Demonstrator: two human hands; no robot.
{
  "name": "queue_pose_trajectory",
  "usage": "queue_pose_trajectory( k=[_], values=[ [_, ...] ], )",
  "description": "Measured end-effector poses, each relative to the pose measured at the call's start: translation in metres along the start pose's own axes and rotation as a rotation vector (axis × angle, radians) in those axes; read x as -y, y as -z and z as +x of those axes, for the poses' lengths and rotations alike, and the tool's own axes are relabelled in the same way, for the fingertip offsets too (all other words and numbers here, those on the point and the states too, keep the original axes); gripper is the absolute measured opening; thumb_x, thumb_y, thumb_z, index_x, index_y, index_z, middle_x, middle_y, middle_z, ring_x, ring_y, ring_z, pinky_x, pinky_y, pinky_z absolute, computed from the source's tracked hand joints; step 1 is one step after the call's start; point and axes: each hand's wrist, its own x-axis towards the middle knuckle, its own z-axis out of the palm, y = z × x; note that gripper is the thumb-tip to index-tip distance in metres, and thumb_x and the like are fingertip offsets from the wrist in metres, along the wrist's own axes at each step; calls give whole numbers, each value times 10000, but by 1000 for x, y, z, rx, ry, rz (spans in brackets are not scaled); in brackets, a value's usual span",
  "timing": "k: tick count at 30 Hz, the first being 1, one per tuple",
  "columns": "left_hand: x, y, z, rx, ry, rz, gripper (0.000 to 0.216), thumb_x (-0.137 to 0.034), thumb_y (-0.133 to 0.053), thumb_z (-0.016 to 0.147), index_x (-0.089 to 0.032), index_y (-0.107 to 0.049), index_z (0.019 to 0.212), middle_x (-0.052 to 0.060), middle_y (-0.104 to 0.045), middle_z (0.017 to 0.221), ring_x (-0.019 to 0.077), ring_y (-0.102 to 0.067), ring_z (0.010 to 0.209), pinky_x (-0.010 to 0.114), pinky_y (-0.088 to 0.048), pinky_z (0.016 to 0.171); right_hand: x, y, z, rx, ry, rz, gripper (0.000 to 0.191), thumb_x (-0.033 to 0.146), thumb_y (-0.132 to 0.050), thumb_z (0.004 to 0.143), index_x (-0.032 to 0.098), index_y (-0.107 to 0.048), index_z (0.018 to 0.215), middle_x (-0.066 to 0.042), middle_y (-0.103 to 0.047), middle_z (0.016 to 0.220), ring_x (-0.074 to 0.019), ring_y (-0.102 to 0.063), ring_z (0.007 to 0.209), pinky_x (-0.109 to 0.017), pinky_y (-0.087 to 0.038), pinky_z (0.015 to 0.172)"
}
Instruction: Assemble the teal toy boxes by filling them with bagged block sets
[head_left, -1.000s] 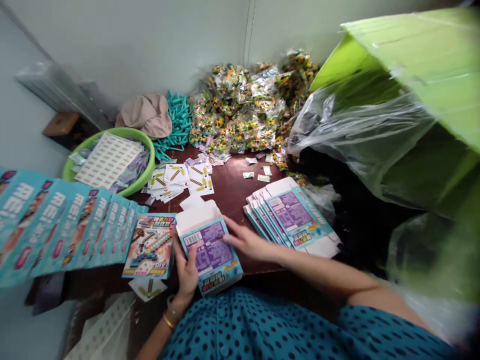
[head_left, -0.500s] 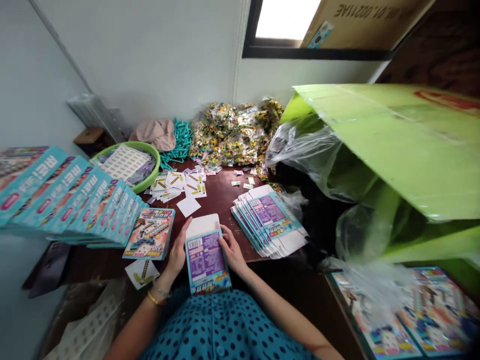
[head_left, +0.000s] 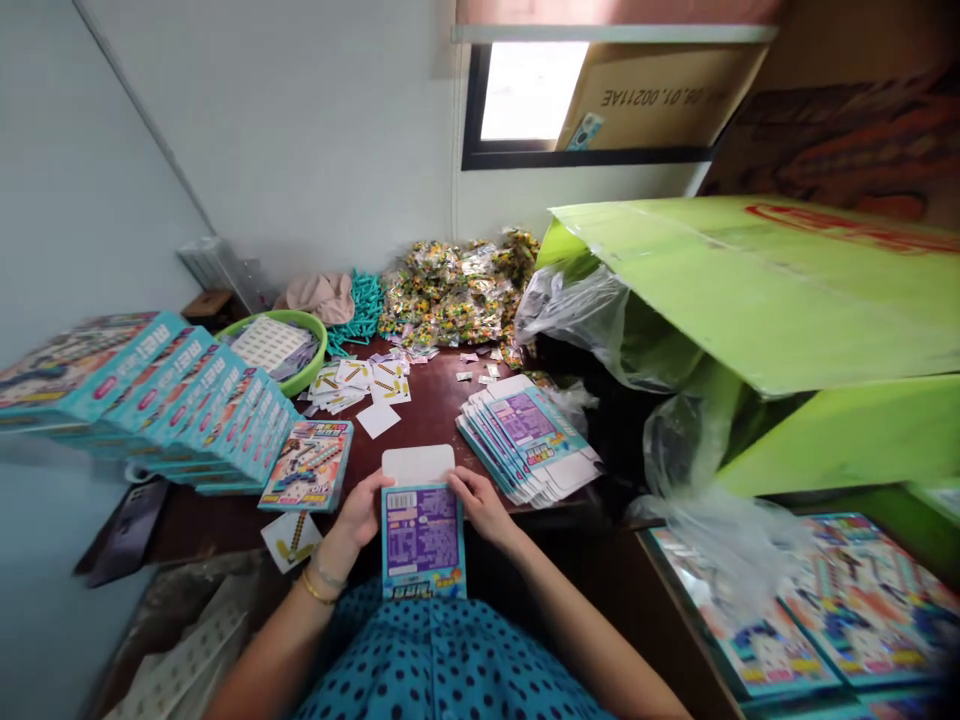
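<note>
Between my two hands is a small teal and purple cardboard box [head_left: 424, 535], its back print facing me and its white end flap standing up at the far end. My left hand [head_left: 363, 512] grips its left edge near the flap. On the opposite side my right hand [head_left: 480, 503] has its thumb and fingers on the upper right corner. A fanned stack of flat boxes [head_left: 525, 430] lies right of my hands on the dark red table [head_left: 431, 405]. To the left sits a filled-looking printed box [head_left: 307, 465], with a pickaxe-picture card [head_left: 291, 540] just in front of it.
A long leaning row of teal boxes [head_left: 187, 390] stands at left beside a green basket [head_left: 319, 360]. Bagged coloured pieces [head_left: 450, 295], teal sticks [head_left: 364, 310] and picture cards [head_left: 352, 380] lie at the back. A large green carton [head_left: 750, 280] juts in from the right, above more boxes [head_left: 750, 600].
My head view has shifted, so the table sits lower and more of the window shows. The box is now more upright in my view, and my right hand grips nearer its flap end.
</note>
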Motion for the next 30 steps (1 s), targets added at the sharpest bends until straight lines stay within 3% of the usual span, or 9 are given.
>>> queue_pose_trajectory(
  k=[4, 8, 11, 16, 19, 22, 24, 27, 30],
  values=[
    [9, -9, 10, -45, 24, 41, 254, -229, -715, 733, -102, -720, 953, 88, -776, 813, 205, -704, 653, 341, -582, 702, 10, 20, 28, -66, 146, -196, 258, 443, -649, 920, 225, -737, 1028, -86, -673, 1209, -241, -635, 1111, -359, -499, 960],
    [15, -12, 8, -50, -50, 64, 354, -257, -727, 734, -115, -737, 1058, 86, -788, 863, 216, -727, 732, 333, -575, 743, 20, 24, 44, 208, 291, -473, 167, 330, -664, 911, 235, -793, 958, -70, -740, 919, -215, -670, 860, -346, -518, 851],
    [19, -8, -1, -24, -180, 91, 415, -320, -725, 740, -147, -751, 1117, 96, -797, 1027, 232, -740, 892, 327, -557, 833, 20, 14, 34, 224, 373, -450, 291, 398, -564, 993, 268, -816, 1058, -91, -778, 1020, -245, -703, 947, -383, -522, 916],
    [29, -6, -12, -38, -341, 258, 253, -377, -664, 785, -163, -752, 889, 51, -767, 874, 200, -693, 795, 288, -520, 753, 23, 1, 25, 346, 21, -59, 375, 519, -611, 958, 229, -836, 1032, -63, -808, 1064, -293, -750, 1018, -386, -571, 889],
    [33, -5, -11, -51, -333, 246, 269, -403, -661, 801, -175, -734, 924, 27, -736, 818, 190, -667, 737, 280, -510, 702, 23, -4, 30, 339, -42, -106, 349, 459, -716, 883, 234, -818, 1130, -68, -797, 1139, -322, -753, 1060, -412, -569, 935],
    [42, 3, -7, -79, -408, 144, 367, -409, -638, 836, -203, -717, 1130, 58, -756, 1048, 230, -707, 933, 333, -551, 848, 22, -8, 31, 251, 104, -284, 312, 413, -641, 949, 256, -807, 1162, -71, -793, 1156, -292, -757, 1064, -389, -561, 956],
    [51, 12, -5, -106, -515, 170, 394, -440, -606, 881, -215, -716, 1186, 84, -727, 1221, 261, -683, 1125, 382, -529, 997, 24, -6, 30, 324, 208, -355, 325, 408, -580, 998, 252, -797, 1183, -74, -794, 1151, -259, -755, 1066, -352, -557, 954],
    [60, 28, -6, -128, -668, 397, 382, -491, -566, 933, -198, -770, 1067, 108, -705, 1289, 288, -623, 1263, 423, -453, 1131, 31, 3, 27, 467, 294, -400, 371, 418, -528, 1035, 219, -774, 1230, -88, -778, 1191, -225, -739, 1102, -314, -537, 991],
    [60, 43, -8, -140, -772, 624, 390, -526, -587, 931, -199, -794, 979, 120, -720, 1254, 309, -646, 1225, 468, -473, 1117, 38, 11, 20, 560, 331, -412, 413, 420, -498, 1052, 217, -705, 1346, -91, -730, 1306, -212, -682, 1232, -305, -487, 1087]
  ],
)
